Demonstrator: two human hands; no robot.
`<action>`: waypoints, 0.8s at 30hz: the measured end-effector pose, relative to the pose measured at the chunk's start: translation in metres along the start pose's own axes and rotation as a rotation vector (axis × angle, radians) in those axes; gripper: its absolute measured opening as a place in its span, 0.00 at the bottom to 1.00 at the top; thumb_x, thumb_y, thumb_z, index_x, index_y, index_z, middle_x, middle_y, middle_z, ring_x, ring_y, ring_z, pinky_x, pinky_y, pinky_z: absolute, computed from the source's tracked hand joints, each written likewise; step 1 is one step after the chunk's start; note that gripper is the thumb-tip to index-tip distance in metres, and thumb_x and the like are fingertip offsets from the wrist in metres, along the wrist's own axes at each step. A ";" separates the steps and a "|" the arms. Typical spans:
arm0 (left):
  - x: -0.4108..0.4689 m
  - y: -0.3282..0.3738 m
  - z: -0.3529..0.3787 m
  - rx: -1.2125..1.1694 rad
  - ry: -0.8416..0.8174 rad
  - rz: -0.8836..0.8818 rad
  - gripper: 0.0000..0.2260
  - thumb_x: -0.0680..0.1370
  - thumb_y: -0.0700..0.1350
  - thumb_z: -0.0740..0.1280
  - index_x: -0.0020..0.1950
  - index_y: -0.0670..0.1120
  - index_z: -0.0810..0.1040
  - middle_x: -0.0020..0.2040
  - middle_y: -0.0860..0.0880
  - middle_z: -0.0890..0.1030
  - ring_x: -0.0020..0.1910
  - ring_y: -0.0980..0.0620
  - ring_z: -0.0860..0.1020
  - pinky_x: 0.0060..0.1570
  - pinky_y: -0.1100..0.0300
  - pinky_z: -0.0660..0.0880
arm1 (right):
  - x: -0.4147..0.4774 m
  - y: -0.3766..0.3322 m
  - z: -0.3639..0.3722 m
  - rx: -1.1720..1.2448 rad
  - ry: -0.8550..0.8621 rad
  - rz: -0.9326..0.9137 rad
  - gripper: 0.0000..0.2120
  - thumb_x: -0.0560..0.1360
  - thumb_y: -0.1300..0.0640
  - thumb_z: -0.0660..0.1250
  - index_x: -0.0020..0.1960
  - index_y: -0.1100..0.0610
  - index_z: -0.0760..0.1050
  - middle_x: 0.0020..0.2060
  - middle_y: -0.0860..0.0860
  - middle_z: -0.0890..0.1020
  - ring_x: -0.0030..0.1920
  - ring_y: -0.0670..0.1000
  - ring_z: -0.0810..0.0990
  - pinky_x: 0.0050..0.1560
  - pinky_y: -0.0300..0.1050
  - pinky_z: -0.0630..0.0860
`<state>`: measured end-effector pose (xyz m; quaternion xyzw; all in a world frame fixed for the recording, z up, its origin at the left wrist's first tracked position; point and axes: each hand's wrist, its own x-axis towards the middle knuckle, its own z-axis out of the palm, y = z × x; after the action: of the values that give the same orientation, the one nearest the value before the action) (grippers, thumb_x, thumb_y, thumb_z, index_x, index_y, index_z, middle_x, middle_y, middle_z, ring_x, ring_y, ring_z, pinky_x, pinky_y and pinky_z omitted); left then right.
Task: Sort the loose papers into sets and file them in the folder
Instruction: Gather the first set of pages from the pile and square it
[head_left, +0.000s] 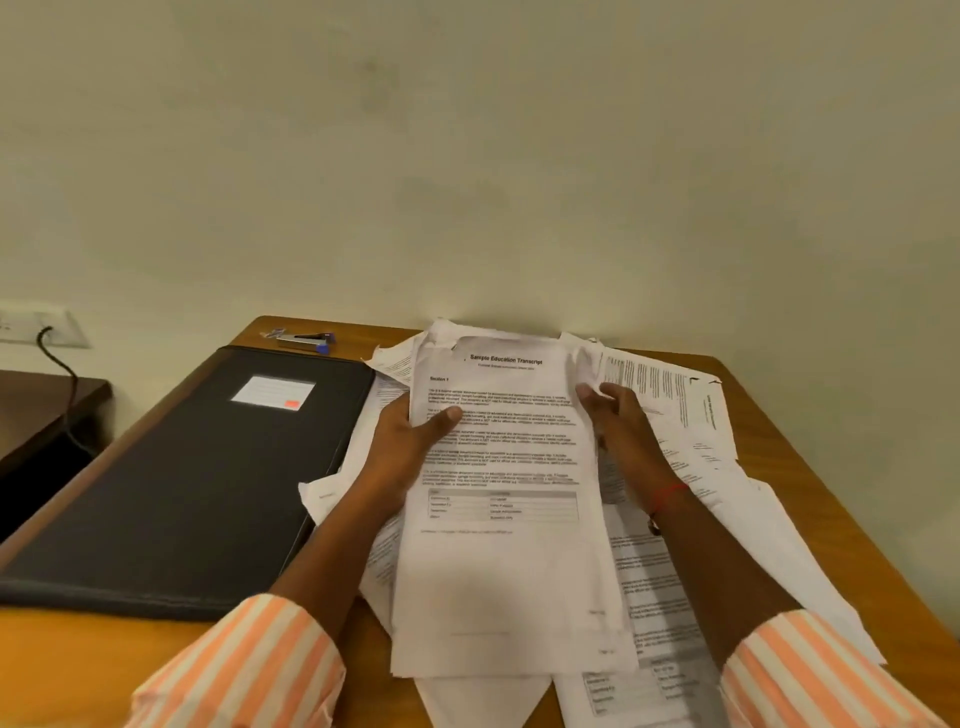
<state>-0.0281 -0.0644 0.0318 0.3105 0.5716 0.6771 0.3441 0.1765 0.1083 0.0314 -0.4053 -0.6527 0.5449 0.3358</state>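
Striped sleeves (249, 670) frame the bottom of our view, both forearms reaching forward over the bench (769, 415). Our landmark is the black folder (182, 493), which lies closed and flat on the bench. Just right of the folder spreads the heap of loose papers (675, 441), skewed at several angles. Over that heap we hold a stack of sheets (498, 545), its top page headed as an education transcript.

To do this step well, we judge we should square the stack at its edges and read each heading before a page joins a set. Finished sets should be laid clear of the heap, so nothing slides back in.

Our left hand (410, 447) grips the stack's edge nearer the folder, thumb laid across the print, fingers hidden underneath. Our right hand (618, 415) curls round the edge farther from the folder, fingertips showing on top. Beyond the folder's far edge lies a small silver tool (304, 340), perhaps a stapler.
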 end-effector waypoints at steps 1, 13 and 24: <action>-0.001 0.005 0.003 -0.019 0.023 0.015 0.12 0.77 0.44 0.73 0.59 0.45 0.79 0.52 0.45 0.87 0.48 0.43 0.86 0.45 0.47 0.84 | -0.005 0.001 0.000 0.127 -0.107 0.018 0.34 0.74 0.31 0.66 0.72 0.50 0.69 0.66 0.50 0.79 0.64 0.53 0.79 0.65 0.57 0.75; -0.036 0.115 0.036 0.026 0.210 0.536 0.10 0.78 0.48 0.73 0.56 0.51 0.76 0.50 0.49 0.85 0.46 0.50 0.86 0.40 0.58 0.83 | -0.071 -0.095 0.003 0.262 0.045 -0.457 0.14 0.74 0.61 0.73 0.58 0.53 0.79 0.54 0.51 0.86 0.54 0.53 0.85 0.51 0.48 0.82; -0.049 0.032 0.015 0.131 0.257 0.394 0.20 0.75 0.56 0.74 0.63 0.51 0.76 0.55 0.53 0.84 0.52 0.51 0.85 0.45 0.53 0.84 | -0.095 -0.033 0.028 0.164 -0.067 -0.268 0.18 0.74 0.54 0.74 0.63 0.52 0.77 0.54 0.48 0.86 0.54 0.50 0.85 0.46 0.41 0.82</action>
<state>0.0082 -0.0994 0.0639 0.3492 0.5818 0.7264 0.1090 0.1891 0.0082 0.0596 -0.2676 -0.6651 0.5599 0.4154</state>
